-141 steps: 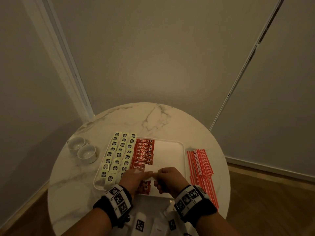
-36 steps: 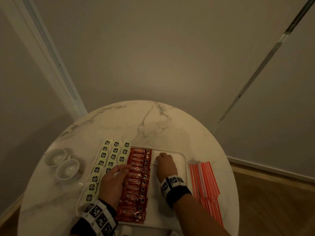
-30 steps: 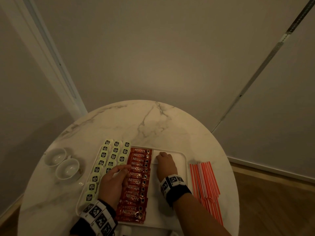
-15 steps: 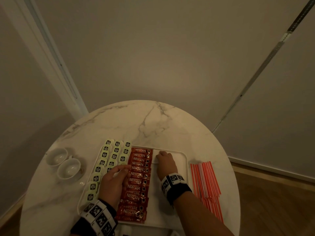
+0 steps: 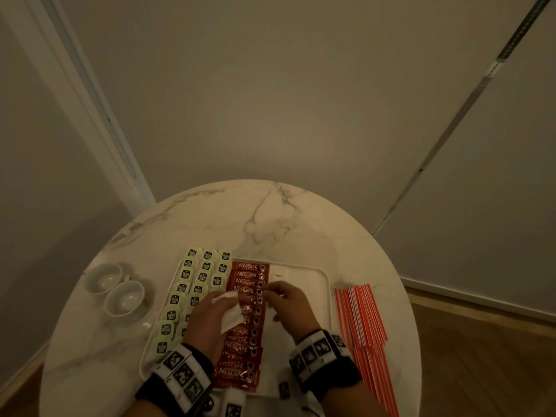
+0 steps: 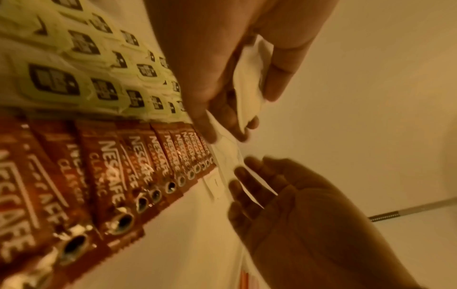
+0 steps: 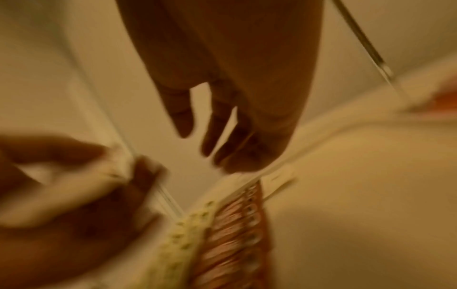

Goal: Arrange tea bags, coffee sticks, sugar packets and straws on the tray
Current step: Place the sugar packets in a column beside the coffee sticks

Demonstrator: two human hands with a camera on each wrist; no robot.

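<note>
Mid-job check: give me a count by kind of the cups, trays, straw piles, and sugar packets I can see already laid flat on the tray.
Cups: 2
Tray: 1
Straw pile: 1
Sugar packet laid on the tray: 1 visible
Total: 5

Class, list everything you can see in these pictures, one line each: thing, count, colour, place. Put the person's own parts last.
table: one, white marble, round, by the walls.
tray: one, white, on the table.
tea bags: many, pale green, in rows on the tray's left part.
coffee sticks: many, red, a column mid-tray.
sugar packets: a few, white, in the left hand; one lies at the tray's far end.
straws: many, red and white, on the table right of the tray.
cups: two, white, on the table left of the tray.
left hand: grip on sugar packets.
right hand: reaching toward them, holding nothing.
</note>
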